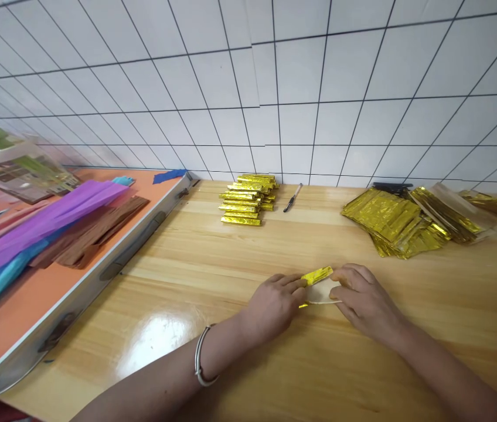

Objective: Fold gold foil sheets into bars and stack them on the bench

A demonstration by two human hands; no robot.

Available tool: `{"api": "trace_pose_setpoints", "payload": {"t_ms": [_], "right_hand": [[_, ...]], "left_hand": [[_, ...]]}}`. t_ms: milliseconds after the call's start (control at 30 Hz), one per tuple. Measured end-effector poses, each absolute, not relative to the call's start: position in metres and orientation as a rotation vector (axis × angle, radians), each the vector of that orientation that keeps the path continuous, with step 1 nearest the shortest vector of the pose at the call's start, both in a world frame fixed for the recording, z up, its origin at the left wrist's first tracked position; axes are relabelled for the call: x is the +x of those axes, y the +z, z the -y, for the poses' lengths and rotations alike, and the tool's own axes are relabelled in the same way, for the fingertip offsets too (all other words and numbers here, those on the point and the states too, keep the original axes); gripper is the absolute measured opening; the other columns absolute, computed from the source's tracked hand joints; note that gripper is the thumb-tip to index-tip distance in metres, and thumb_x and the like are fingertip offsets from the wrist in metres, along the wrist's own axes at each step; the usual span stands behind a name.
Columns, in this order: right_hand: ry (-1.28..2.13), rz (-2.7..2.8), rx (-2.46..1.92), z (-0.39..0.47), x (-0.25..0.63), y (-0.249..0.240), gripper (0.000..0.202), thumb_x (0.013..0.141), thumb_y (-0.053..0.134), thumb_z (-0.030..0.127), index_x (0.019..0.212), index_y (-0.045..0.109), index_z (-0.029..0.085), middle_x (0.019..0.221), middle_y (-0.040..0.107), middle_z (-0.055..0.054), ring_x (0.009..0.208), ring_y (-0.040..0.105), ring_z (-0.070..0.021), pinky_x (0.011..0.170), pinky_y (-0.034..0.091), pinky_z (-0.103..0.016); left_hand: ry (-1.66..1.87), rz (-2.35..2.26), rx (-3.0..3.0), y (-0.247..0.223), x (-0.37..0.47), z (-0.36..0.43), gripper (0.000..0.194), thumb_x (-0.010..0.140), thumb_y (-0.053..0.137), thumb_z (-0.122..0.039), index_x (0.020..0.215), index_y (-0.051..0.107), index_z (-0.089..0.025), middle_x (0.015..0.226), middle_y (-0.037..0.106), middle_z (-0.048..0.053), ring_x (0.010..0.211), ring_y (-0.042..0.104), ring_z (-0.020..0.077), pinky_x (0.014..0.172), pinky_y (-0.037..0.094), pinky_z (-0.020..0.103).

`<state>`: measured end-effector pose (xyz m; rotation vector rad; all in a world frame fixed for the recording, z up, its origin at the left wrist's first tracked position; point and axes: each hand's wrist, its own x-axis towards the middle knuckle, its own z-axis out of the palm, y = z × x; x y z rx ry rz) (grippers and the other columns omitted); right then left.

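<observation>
A small sheet of gold foil paper (321, 292) lies on the table between my hands, its pale side facing up. Its far edge is turned over into a narrow shiny gold strip, and a sliver of gold shows at the near edge. My left hand (275, 306), with a silver bangle at the wrist, has its fingers together, gripping the paper's left end. At the right end, my right hand (365, 298) is closed, with curled fingers and thumb on the paper's edge; its exact grip is partly hidden.
Folded gold strips (248, 199) are stacked near the wall, beside a pen (293, 198). Flat gold foil sheets (384, 220) lie in a pile at the back right. On the left, a raised orange surface (112, 240) holds purple crepe paper (55, 217), brown paper (99, 231) and a clear container (29, 167).
</observation>
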<state>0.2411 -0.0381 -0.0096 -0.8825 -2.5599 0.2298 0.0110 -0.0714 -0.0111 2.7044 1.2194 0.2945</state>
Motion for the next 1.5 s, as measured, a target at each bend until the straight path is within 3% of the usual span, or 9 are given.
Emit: {"api": "trace_pose_setpoints", "payload": {"t_ms": [100, 300, 567, 667, 867, 1000, 1167, 1500], "right_hand": [[0.174, 2.616, -0.856, 0.040, 0.240, -0.008, 0.019, 0.081, 0.046, 0.011, 0.077, 0.063, 0.021, 0.122, 0.053, -0.007, 0.117, 0.041, -0.0245, 0.094, 0.039, -0.044], [0.315, 2.713, -0.818, 0.039, 0.242, -0.010, 0.012, 0.080, 0.052, 0.017, 0.086, 0.062, 0.022, 0.100, 0.065, -0.006, 0.098, 0.054, -0.0214, 0.087, 0.042, -0.043], [0.534, 2.763, -0.890, 0.037, 0.249, -0.006, 0.006, 0.079, 0.056, 0.025, 0.081, 0.061, 0.022, 0.112, 0.061, -0.005, 0.109, 0.049, -0.0225, 0.095, 0.037, -0.043], [0.601, 2.721, -0.936, 0.036, 0.247, -0.006, 0.014, 0.084, 0.052, 0.029, 0.079, 0.063, 0.022, 0.108, 0.062, -0.005, 0.106, 0.050, -0.0220, 0.091, 0.040, -0.042], [0.567, 2.542, -1.037, 0.043, 0.236, -0.016, 0.020, 0.088, 0.044, 0.022, 0.081, 0.062, 0.019, 0.099, 0.061, -0.008, 0.096, 0.051, -0.0203, 0.087, 0.043, -0.039], [0.482, 2.482, -1.074, 0.048, 0.231, -0.026, 0.016, 0.086, 0.045, 0.019, 0.078, 0.059, 0.017, 0.097, 0.059, -0.009, 0.095, 0.050, -0.0209, 0.086, 0.044, -0.038], [0.368, 2.480, -1.108, 0.050, 0.229, -0.032, 0.013, 0.085, 0.046, 0.018, 0.081, 0.057, 0.017, 0.093, 0.057, -0.009, 0.094, 0.049, -0.0217, 0.085, 0.044, -0.039], [0.287, 2.535, -1.156, 0.049, 0.229, -0.029, 0.012, 0.088, 0.044, 0.020, 0.082, 0.055, 0.018, 0.087, 0.056, -0.008, 0.088, 0.049, -0.0220, 0.080, 0.044, -0.040]], "left_hand": [[0.276, -1.168, 2.836, -0.008, 0.011, 0.064, 0.015, 0.091, 0.040, -0.017, 0.097, 0.054, -0.015, 0.121, 0.055, 0.009, 0.121, 0.042, 0.0215, 0.096, 0.037, 0.037], [0.270, -1.183, 2.801, -0.012, 0.008, 0.076, 0.016, 0.092, 0.038, -0.018, 0.095, 0.054, -0.015, 0.110, 0.060, 0.010, 0.107, 0.051, 0.0205, 0.087, 0.040, 0.035], [0.486, -1.240, 2.443, -0.017, -0.005, 0.092, 0.013, 0.090, 0.044, -0.022, 0.089, 0.057, -0.019, 0.107, 0.062, 0.003, 0.103, 0.052, 0.0181, 0.088, 0.039, 0.033], [0.553, -1.249, 2.377, -0.019, -0.005, 0.093, 0.015, 0.090, 0.044, -0.027, 0.090, 0.058, -0.020, 0.106, 0.062, 0.003, 0.102, 0.052, 0.0179, 0.088, 0.039, 0.034], [0.695, -1.407, 2.278, -0.029, 0.001, 0.090, 0.023, 0.091, 0.042, -0.030, 0.080, 0.058, -0.016, 0.084, 0.060, 0.006, 0.083, 0.052, 0.0175, 0.077, 0.042, 0.033], [0.711, -1.426, 2.287, -0.031, 0.002, 0.088, 0.026, 0.086, 0.051, -0.041, 0.077, 0.055, -0.016, 0.079, 0.057, 0.006, 0.079, 0.051, 0.0184, 0.072, 0.043, 0.032], [0.650, -1.505, 2.351, -0.035, 0.005, 0.086, 0.019, 0.089, 0.047, -0.027, 0.075, 0.052, -0.016, 0.080, 0.057, 0.004, 0.081, 0.050, 0.0176, 0.074, 0.043, 0.032], [0.592, -1.562, 2.407, -0.033, 0.006, 0.081, 0.016, 0.089, 0.046, -0.023, 0.078, 0.054, -0.016, 0.087, 0.056, 0.006, 0.083, 0.050, 0.0174, 0.075, 0.045, 0.031]]}}
